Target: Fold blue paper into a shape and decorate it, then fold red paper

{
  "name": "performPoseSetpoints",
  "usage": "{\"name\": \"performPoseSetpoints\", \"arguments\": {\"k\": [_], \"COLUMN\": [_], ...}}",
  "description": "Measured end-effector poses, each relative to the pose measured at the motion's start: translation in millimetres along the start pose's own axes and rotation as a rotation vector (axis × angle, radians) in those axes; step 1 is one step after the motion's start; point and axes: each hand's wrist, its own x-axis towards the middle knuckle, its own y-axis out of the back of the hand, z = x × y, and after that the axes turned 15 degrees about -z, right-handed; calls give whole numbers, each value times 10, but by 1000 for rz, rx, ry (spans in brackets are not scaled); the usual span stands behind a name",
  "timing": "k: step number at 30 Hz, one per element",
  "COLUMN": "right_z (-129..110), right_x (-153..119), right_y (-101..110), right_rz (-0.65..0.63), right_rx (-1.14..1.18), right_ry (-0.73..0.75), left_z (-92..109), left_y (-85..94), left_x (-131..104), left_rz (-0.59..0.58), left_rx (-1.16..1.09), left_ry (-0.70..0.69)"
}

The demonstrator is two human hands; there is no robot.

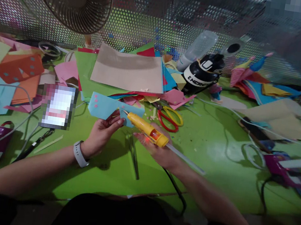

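The left hand is closed to a pinch, thumb against fingers, on the lower edge of a blue paper; the paper is pale blue and folded, longer than it is wide, with pink dots clustered near its left end; it sits from 11 to 1 o'clock of that hand, raised above the worktop; the right hand is curled around a yellow glue gun, whose tip points to 10 o'clock, at the paper's right half; whether tip and paper touch, I cannot tell; a clear glue stick juts from its back toward 4 o'clock; tweezers lie at 8 o'clock of the right hand; scissors at 1 o'clock; a beige sheet farther off at 11.
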Motion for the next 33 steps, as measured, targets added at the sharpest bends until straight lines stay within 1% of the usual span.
{"name": "performPoseSetpoints", "arguments": {"k": [4, 10, 14, 18, 20, 25, 28, 33], "right_z": [21, 36, 19, -2, 0, 7, 3, -17], "right_x": [2, -2, -4, -3, -5, -20, -24, -32], "right_y": [2, -12, -3, 4, 3, 10, 13, 10], "right_rz": [-1, 13, -15, -7, -6, -51, -37, -61], "right_rx": [13, -18, 4, 13, 11, 20, 22, 11], "right_ry": [26, 7, -6, -15, -19, -34, -52, -59], "left_z": [-3, 0, -10, -9, -4, 1, 4, 14], "left_y": [3, 7, 18, 17, 14, 11, 4, -7], "left_x": [0, -1, 2, 0, -3, 1, 2, -6], "left_rz": [1, 14, 3, -2, 1, 16, 15, 25], "left_rx": [-5, -11, -9, -14, -12, -10, -13, -15], "left_ry": [3, 1, -6, -1, 3, 5, 5, 13]}}
